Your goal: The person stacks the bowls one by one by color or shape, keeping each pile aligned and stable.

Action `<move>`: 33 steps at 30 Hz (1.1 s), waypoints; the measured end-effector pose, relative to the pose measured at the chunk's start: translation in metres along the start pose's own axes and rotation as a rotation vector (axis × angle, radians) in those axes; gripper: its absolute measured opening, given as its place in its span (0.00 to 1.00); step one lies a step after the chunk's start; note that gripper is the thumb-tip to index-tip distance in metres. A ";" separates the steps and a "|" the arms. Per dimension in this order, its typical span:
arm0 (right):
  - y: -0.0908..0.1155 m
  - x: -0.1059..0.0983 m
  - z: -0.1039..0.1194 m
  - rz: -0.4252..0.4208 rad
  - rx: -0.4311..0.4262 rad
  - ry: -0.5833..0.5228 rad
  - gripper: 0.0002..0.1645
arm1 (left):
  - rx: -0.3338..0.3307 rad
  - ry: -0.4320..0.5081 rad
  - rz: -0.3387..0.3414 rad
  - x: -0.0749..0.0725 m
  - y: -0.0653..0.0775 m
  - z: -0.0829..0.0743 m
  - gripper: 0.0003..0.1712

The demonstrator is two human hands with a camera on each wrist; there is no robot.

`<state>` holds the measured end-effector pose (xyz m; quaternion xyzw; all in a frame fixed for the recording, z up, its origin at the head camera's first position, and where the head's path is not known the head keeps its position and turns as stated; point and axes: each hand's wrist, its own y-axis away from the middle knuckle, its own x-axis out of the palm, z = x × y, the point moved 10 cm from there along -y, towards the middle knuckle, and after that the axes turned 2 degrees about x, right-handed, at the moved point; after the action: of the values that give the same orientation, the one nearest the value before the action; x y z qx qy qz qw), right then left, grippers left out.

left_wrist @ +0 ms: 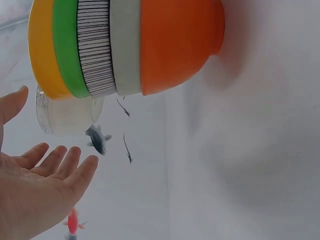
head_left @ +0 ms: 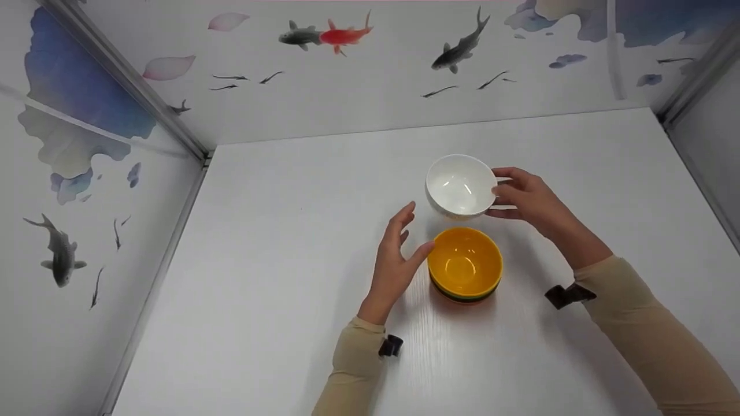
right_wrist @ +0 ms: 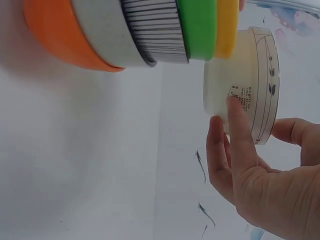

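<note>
My right hand holds a white bowl by its right side, thumb at the rim and fingers against the outside. In the right wrist view the bowl shows a leaf-patterned band and a small printed label. Nearer me stands a stack of bowls, a yellow bowl on top. Below it come a green bowl, a black-and-white striped bowl, a pale grey bowl and an orange bowl at the bottom. Left of the stack is my left hand, fingers spread and holding nothing, its thumb by the yellow rim.
The stack stands on a white table. A back wall painted with fish rises behind it, with a similar panel on the left and a plain panel on the right. Both forearms carry black wrist straps.
</note>
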<state>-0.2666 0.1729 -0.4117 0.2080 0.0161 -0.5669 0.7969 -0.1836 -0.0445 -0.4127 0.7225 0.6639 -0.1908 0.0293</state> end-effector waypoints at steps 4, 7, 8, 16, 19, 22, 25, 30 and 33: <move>0.008 0.004 0.005 0.031 -0.025 0.028 0.35 | 0.025 -0.021 0.004 0.001 -0.004 -0.008 0.44; 0.014 0.007 0.008 0.045 -0.036 0.044 0.36 | 0.041 -0.034 0.011 0.003 -0.006 -0.015 0.46; 0.016 0.007 0.010 0.048 -0.040 0.045 0.35 | 0.046 -0.036 0.013 0.003 -0.006 -0.017 0.47; 0.035 0.015 0.018 0.084 -0.069 0.023 0.34 | 0.117 -0.102 -0.007 0.003 0.001 -0.034 0.50; 0.041 0.018 0.018 0.098 -0.066 0.029 0.34 | 0.116 -0.123 -0.030 0.000 0.004 -0.035 0.48; 0.047 0.021 0.019 0.106 -0.077 0.041 0.33 | 0.099 -0.110 -0.040 -0.002 0.007 -0.035 0.47; 0.055 0.023 0.021 0.098 -0.102 0.063 0.33 | 0.087 -0.072 -0.030 -0.003 0.009 -0.034 0.46; 0.073 0.027 0.029 0.063 -0.184 0.217 0.38 | 0.082 -0.019 -0.002 -0.002 0.012 -0.033 0.45; 0.085 0.030 0.033 0.036 -0.250 0.315 0.45 | 0.082 -0.006 0.005 -0.002 0.015 -0.032 0.44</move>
<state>-0.1858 0.1575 -0.3629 0.1938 0.2073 -0.5067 0.8141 -0.1618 -0.0389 -0.3857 0.7242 0.6536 -0.2199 0.0021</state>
